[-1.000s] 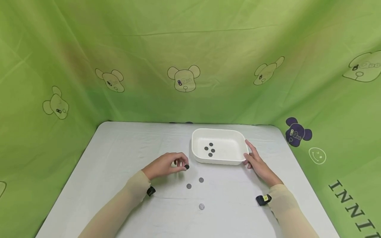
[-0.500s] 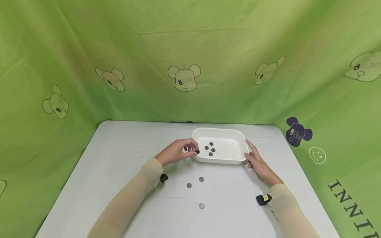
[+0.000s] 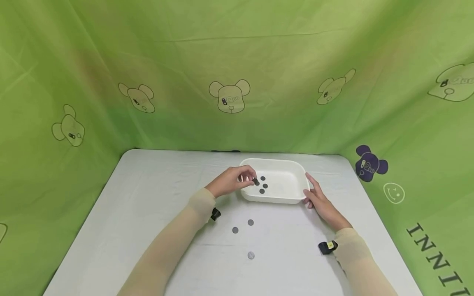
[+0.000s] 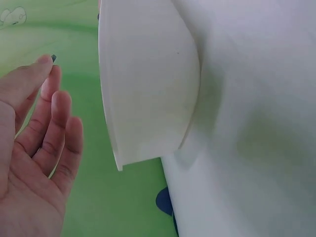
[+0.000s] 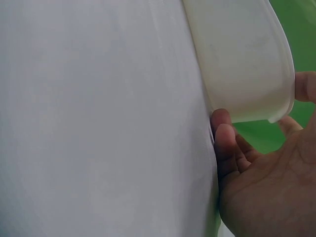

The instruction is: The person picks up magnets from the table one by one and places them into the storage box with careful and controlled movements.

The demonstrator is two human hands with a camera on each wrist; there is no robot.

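Observation:
Over the left part of the white plastic tub (image 3: 285, 193), my left hand (image 3: 233, 179) pinches a small dark coin (image 3: 255, 181) between thumb and fingertips. In the left wrist view that coin (image 4: 54, 58) shows as a dark edge at the fingertips, above the tub's rim. Several dark round coins (image 3: 265, 186) lie together on the tub floor just right of my left fingertips. My right hand (image 3: 322, 206) holds the tub's right end, its thumb at the rim. In the right wrist view, the other fingers (image 5: 225, 143) curl low beside the tub's end wall.
Two grey coins (image 3: 235, 230) lie on the white table (image 3: 289, 255) in front of the tub, and a lighter silver coin (image 3: 251, 255) sits nearer the front. Green printed cloth (image 3: 177, 131) hangs around the table's back and sides. A black wrist camera (image 3: 327, 247) hangs by the right sleeve.
My left hand, pinching the coin, has moved right and away from me, from the table beside the tub to above its left part. The right hand and tub stay in place.

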